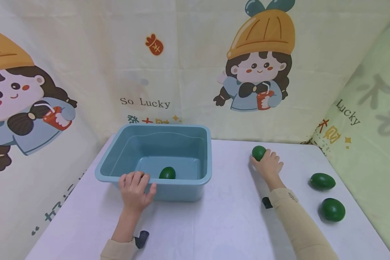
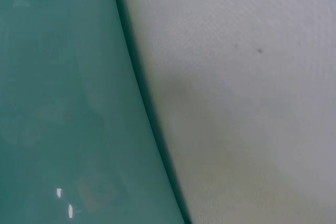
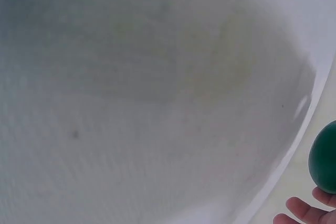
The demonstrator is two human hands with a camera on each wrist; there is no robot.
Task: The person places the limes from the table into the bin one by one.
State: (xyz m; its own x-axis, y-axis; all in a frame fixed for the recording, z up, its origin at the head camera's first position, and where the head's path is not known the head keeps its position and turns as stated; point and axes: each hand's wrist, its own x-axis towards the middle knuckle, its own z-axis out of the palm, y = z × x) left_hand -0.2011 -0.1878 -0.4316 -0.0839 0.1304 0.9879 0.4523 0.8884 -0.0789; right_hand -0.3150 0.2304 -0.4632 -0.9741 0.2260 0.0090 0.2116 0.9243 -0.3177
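While cartoon-print cloth walls the white table point(image 1: 221, 216), fingers point(image 1: 273, 156) curl on a green fruit point(image 1: 258, 152).

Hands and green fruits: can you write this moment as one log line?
left hand: grips blue tub rim | right hand: holds green fruit on table | tub: one fruit | table right: two fruits

backdrop: I see cream cloth point(image 1: 188, 54) printed with cartoon girls, "So Lucky" | right: green cloth panel point(image 1: 370, 119) | surface: white table point(image 1: 227, 220) | light: soft, even
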